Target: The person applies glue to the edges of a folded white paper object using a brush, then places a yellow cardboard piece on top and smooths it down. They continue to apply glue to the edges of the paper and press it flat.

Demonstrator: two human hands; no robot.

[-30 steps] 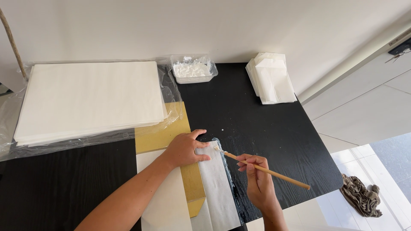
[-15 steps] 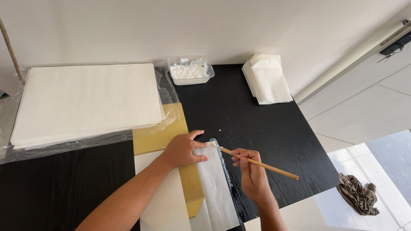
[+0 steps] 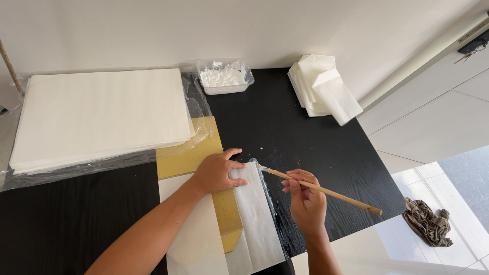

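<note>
Head view: the left hand [image 3: 216, 172] lay spread flat, pressing a white paper strip [image 3: 257, 214] onto the black table [image 3: 305, 132]. The right hand [image 3: 305, 201] pinched a wooden brush [image 3: 318, 189], its tip touching the strip's upper right edge, beside a gold sheet [image 3: 191, 155].

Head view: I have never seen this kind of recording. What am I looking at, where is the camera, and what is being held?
The camera sits on a person's head and looks down at their own bare hands over a black table. The left hand presses flat on a folded white paper sheet that lies beside a yellow board. The right hand holds a thin wooden brush, its tip at the sheet's edge. Farther back lie a large stack of white paper, a clear tub of white paste and folded white papers.
</note>
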